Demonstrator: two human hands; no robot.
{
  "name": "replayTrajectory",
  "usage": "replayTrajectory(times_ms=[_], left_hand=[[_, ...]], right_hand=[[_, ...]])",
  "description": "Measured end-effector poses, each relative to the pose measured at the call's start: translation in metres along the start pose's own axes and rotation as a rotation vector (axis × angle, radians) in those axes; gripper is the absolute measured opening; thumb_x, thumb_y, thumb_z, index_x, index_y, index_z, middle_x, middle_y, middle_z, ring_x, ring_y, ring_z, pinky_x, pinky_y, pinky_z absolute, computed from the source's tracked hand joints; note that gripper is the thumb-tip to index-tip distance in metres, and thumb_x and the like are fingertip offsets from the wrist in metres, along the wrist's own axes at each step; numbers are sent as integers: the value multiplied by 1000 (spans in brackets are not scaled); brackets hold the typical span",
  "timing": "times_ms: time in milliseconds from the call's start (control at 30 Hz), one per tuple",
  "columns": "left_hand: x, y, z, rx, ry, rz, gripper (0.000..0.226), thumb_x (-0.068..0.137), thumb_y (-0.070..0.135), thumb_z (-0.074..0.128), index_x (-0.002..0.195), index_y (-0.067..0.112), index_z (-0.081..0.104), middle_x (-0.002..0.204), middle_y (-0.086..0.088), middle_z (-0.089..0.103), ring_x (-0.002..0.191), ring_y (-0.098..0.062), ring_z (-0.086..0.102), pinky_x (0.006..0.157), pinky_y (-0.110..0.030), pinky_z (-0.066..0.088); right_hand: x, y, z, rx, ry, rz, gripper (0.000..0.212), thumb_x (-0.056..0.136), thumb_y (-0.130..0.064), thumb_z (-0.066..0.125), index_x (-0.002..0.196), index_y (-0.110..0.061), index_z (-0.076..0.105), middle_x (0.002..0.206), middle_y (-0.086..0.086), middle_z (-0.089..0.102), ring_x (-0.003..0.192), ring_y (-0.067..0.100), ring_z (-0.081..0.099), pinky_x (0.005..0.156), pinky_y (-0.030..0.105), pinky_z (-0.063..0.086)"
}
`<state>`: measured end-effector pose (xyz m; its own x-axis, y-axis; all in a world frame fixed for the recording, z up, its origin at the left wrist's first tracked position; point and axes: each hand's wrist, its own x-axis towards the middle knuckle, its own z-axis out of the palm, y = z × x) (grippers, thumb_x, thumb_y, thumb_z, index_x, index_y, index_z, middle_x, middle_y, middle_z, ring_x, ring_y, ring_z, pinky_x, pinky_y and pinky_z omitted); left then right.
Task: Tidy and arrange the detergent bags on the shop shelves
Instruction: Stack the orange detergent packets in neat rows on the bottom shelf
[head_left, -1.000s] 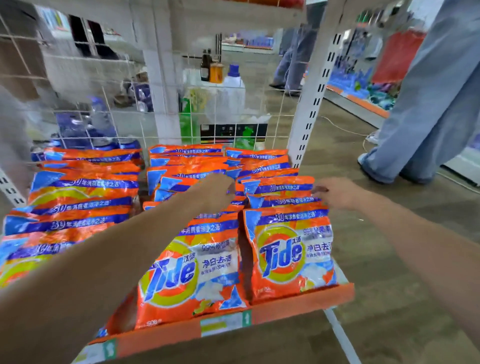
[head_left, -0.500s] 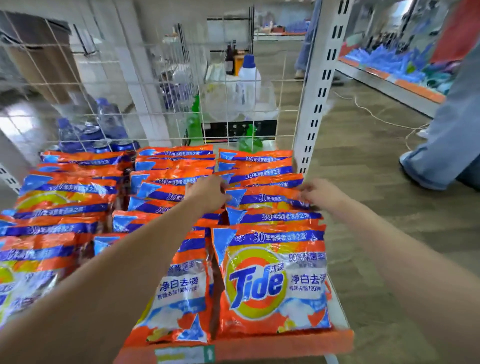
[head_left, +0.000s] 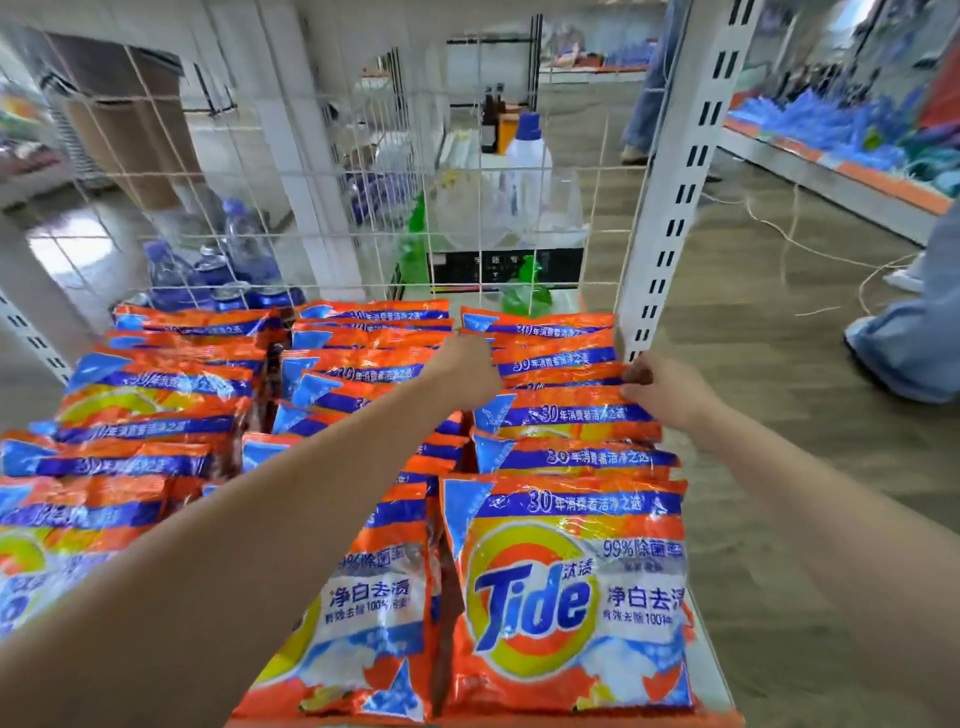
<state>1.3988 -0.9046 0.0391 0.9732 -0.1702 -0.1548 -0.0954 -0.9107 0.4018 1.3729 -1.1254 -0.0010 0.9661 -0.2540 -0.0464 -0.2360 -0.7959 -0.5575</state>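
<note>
Setting: shop aisle with a wood-look floor (head_left: 779, 332); a white slotted upright (head_left: 670, 197) stands at the shelf's right rear corner.
Shelf: white shelf (head_left: 709, 660) backed by a wire grid panel (head_left: 363, 171), packed with orange detergent bags in overlapping rows running front to back.
Right row: front bag (head_left: 571, 597) lies face up at the shelf's front edge; further bags overlap behind it, and the gripped bag (head_left: 561, 410) sits mid-row.
Middle row: middle front bag (head_left: 374, 613) lies just beside the right one, partly under the left forearm.
Left rows: left bags (head_left: 145, 405) fill the remaining shelf.
Behind the grid: blue-capped water bottles (head_left: 228, 260), a white bottle with a blue cap (head_left: 527, 156), green bottles (head_left: 415, 234).
Left hand (head_left: 465, 366): reaches forward, fingers curled onto the gripped bag's left top edge.
Right hand (head_left: 667, 387): fingers and thumb pinch the same bag's right top corner, near the upright.
Bystander: jeans leg (head_left: 904, 338) at the right edge.
</note>
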Motion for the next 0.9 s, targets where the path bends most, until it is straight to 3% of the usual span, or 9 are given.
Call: replayTrajectory(times_ms=[100,267,400,467,600,633,767,833,900], left_hand=[[-2,2,16,-61,-61,-41,31,99,14,40,119,-4,56,119,-19,60,110,-33,58,74,-30,41],[36,10,24,-131,-116,-128,35,98,13,40,126,-4,53,132,-21,52,122,-35,50,97,-38,42],[52,14,35,-134,-31,-272,50,96,12,38,140,-11,28,147,-27,27,132,-39,34,108,-41,33],[58,9,42,-188,18,-334,56,95,15,42,142,-9,23,146,-27,26,131,-41,33,107,-43,32],[73,-11,51,-528,57,-313,44,92,13,54,130,-7,45,128,-24,54,116,-38,54,97,-42,47],[76,-17,54,-593,78,-315,41,91,15,59,126,-4,50,123,-21,58,111,-36,57,95,-43,49],[72,-19,57,-776,168,-269,26,90,16,63,113,8,56,102,-6,63,86,-22,58,74,-29,46],[72,-18,57,-737,194,-219,38,91,16,62,127,11,51,108,-5,59,90,-21,56,77,-31,48],[75,-18,55,-721,206,-203,47,90,16,63,135,10,47,121,-6,58,102,-24,59,85,-36,51]], right_hand=[[1,-1,2,43,14,-2,26,92,-21,58,113,-5,57,114,14,61,95,23,55,74,28,39],[12,-1,-9,72,9,-11,42,94,-22,55,132,-5,47,130,14,55,117,29,53,94,34,42],[25,-3,1,92,-26,8,37,98,-20,48,130,-1,48,131,16,55,119,31,51,98,35,40],[32,-9,8,117,-27,22,32,98,-19,47,124,0,52,126,16,57,115,31,53,91,31,39],[46,-8,14,312,-3,91,5,92,-12,58,87,-12,59,92,6,59,74,15,56,61,20,42],[49,-6,14,366,-20,123,7,89,-8,61,84,-12,59,90,7,61,70,15,56,60,21,44],[49,4,19,376,65,188,23,81,0,63,103,-5,67,98,13,66,86,22,59,71,29,44],[48,5,23,241,181,152,20,83,-4,63,102,-4,67,100,16,66,95,27,60,75,31,41],[54,7,25,169,189,103,13,84,-7,63,97,-4,62,103,18,64,98,31,58,72,31,37]])
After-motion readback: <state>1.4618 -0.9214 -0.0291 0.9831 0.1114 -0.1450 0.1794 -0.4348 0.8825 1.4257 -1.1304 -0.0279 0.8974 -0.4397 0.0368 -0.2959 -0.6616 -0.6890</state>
